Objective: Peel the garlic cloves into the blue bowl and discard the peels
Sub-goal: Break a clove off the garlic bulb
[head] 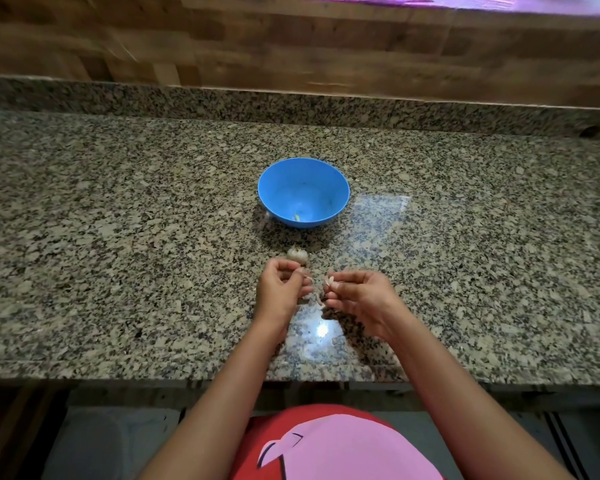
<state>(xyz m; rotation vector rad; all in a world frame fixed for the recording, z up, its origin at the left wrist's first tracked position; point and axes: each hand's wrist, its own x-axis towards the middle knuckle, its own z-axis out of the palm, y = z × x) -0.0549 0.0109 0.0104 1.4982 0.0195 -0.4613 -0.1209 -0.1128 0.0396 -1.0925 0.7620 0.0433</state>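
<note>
A blue bowl [303,192] stands on the granite counter with a pale peeled clove [297,217] near its bottom. In front of it lies a garlic bulb [297,254]. My left hand [281,289] hovers just before the bulb, fingers curled, pinching a small bit of peel at its fingertips. My right hand [357,294] is beside it and pinches a garlic clove [329,280] between thumb and fingers. Loose peels [317,299] lie on the counter between the two hands.
The granite counter [118,254] stretches wide to both sides, with a raised granite lip and a wooden wall [291,46] behind. Its front edge [153,379] runs just under my forearms.
</note>
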